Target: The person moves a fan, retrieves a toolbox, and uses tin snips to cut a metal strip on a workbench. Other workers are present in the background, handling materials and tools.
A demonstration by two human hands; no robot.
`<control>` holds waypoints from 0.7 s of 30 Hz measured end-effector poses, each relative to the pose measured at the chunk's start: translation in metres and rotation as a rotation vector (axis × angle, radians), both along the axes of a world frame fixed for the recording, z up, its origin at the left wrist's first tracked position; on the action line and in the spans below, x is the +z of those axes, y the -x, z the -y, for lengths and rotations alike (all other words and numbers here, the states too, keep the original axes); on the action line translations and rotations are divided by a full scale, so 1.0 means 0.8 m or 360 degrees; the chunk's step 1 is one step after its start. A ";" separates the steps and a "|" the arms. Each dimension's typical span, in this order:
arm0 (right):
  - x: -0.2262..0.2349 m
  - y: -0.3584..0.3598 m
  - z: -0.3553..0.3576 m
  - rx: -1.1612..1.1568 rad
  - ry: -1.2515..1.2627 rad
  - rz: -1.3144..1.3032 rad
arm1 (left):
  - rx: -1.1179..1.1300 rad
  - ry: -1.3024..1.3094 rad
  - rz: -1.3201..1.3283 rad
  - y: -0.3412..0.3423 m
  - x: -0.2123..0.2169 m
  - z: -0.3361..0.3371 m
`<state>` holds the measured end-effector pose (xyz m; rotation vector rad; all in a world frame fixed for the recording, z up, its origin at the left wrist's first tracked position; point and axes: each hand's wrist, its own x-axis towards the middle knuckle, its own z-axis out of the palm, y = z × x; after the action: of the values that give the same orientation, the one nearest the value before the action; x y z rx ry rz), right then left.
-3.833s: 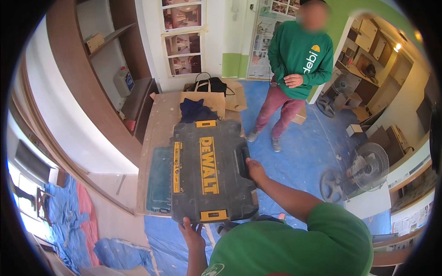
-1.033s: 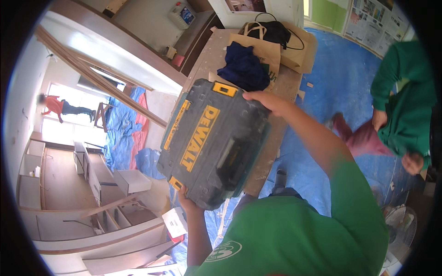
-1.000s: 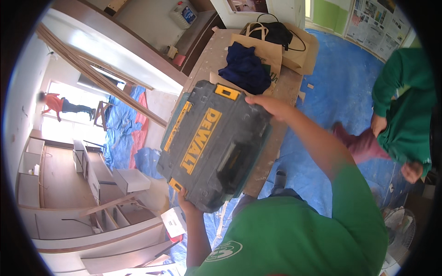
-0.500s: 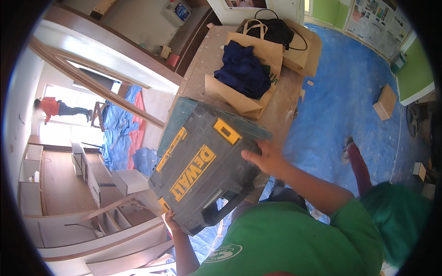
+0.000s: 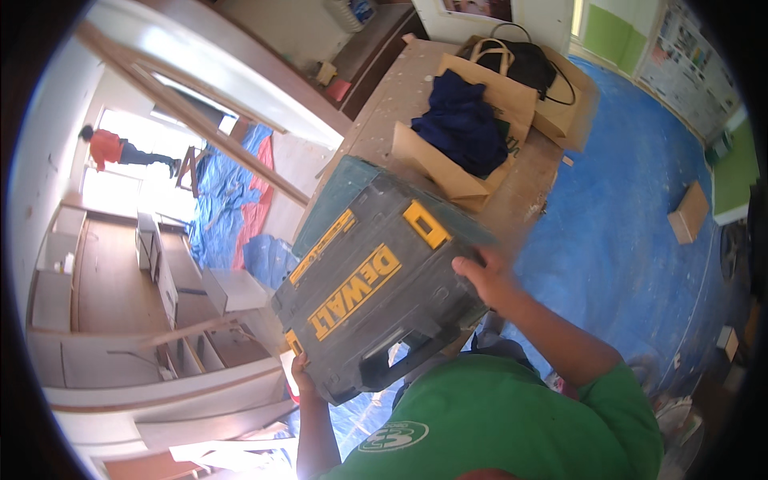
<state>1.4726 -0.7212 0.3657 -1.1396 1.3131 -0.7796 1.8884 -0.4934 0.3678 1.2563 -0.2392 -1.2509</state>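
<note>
A black tool case [image 5: 376, 296] with yellow latches spans the space in front of me, its handle side facing my body. My left hand [image 5: 302, 374] grips the near left corner, beside a yellow latch. At the right end my right hand [image 5: 488, 278] is closed on the case's edge, thumb on top and the other fingers hidden. Beneath and behind it lies a dark green case [image 5: 340, 192], mostly covered, on the wooden worktop [image 5: 376, 132]. Whether the black case touches the green one I cannot tell.
On the worktop lie a brown paper bag [image 5: 420, 156] with dark blue cloth [image 5: 460, 120], a black bag [image 5: 520, 68] and a cardboard box [image 5: 580, 104]. Blue sheeting [image 5: 616, 240] covers the floor at right, with a wooden block [image 5: 688, 213]. A person in orange [image 5: 108, 148] stands far left.
The view has shifted, so most of the scene sits further right. Both hands keep hold of the black tool case. The person in green at the lower right has left the view.
</note>
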 end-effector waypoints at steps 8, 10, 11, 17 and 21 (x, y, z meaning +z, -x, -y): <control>0.037 0.036 0.048 0.0032 -0.0316 0.0263 | 0.0173 -0.0005 -0.0139 0.061 -0.003 0.018; 0.034 0.045 0.039 -0.0036 -0.0336 0.0337 | 0.0119 -0.0005 -0.0170 0.066 -0.002 0.024; 0.032 0.051 0.035 -0.0065 -0.0359 0.0414 | 0.0109 -0.0048 -0.0172 0.067 -0.003 0.027; 0.021 0.064 0.010 -0.0057 -0.0363 0.0479 | 0.0074 -0.0152 -0.0237 0.052 0.009 0.037; 0.025 0.064 -0.010 -0.0124 -0.0407 0.0447 | -0.0011 -0.0034 -0.0203 0.050 0.020 0.037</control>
<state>1.4214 -0.7128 0.3857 -0.7505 1.1859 -0.7729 1.8480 -0.5227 0.3838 1.1893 -0.1381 -1.3372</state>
